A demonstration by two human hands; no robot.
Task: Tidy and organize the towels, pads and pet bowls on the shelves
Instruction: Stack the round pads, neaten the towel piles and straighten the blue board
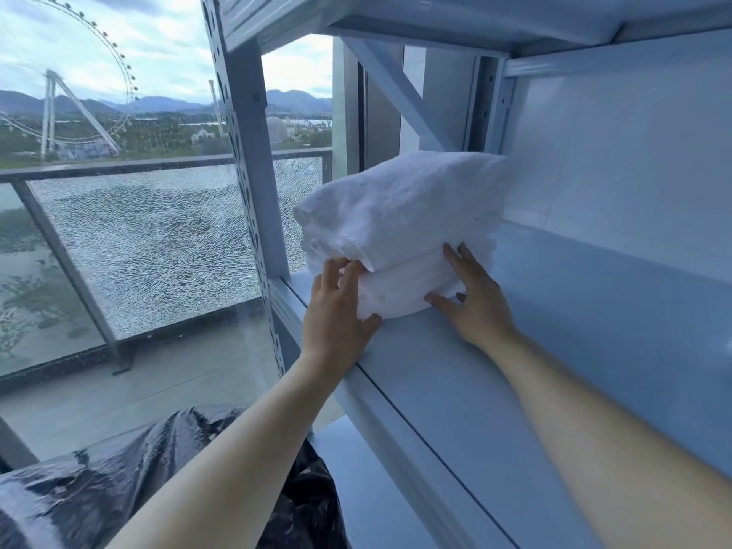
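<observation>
Your left hand (336, 303) pinches the front corner of the folded white towels (400, 215) at the left end of the shelf (554, 350). Your right hand (471, 299) presses spread against them. Far edge blurred, towel count unclear.

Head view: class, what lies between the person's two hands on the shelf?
In the head view, the lower folded towel of the white stack fills the gap. The left hand grips its left end; the right hand presses its right side.

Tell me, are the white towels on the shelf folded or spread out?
Folded: the white towels sit as two thick stacked bundles with rounded fold edges on the shelf.
</observation>
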